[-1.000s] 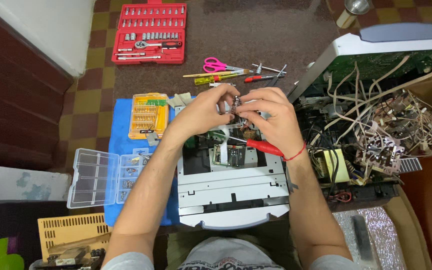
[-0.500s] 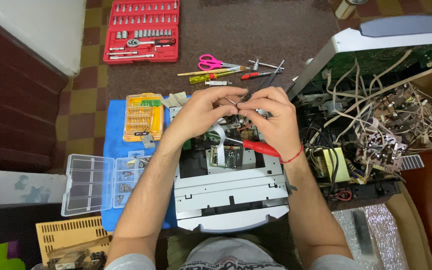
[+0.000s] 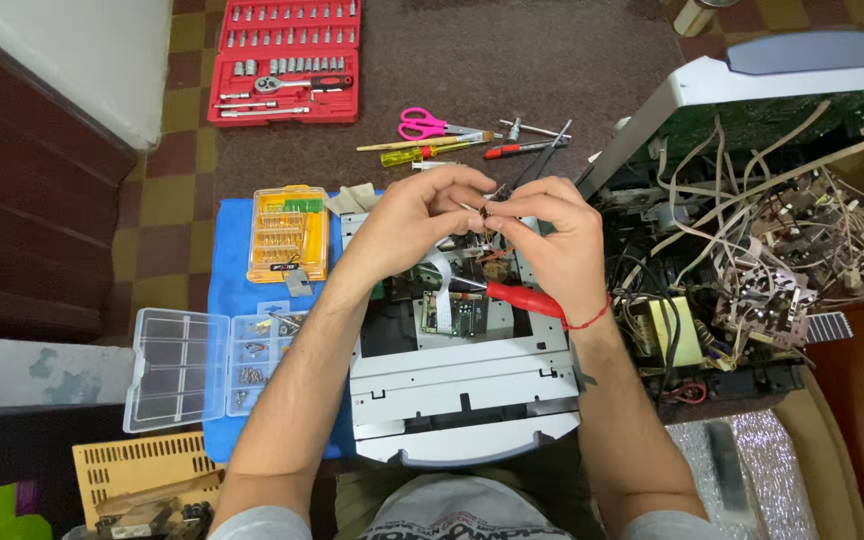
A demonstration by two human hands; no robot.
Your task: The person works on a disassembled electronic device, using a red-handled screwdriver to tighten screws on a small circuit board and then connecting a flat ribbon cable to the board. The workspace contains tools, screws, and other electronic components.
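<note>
Bare forearms — a thin red thread bracelet (image 3: 592, 318) on the right wrist.

Red socket set case (image 3: 285, 60) far left, pink-handled scissors (image 3: 427, 124), yellow bit case (image 3: 288, 233) on blue mat (image 3: 227, 290), red-handled screwdriver (image 3: 524, 298), brown-and-tan checkered floor (image 3: 167, 200)

Bright, even overhead light, soft shadows (slight wide-angle bowing at edges)

Red socket set (image 3: 285, 60); pink scissors (image 3: 422, 124); yellow bit case (image 3: 288, 233).
</note>
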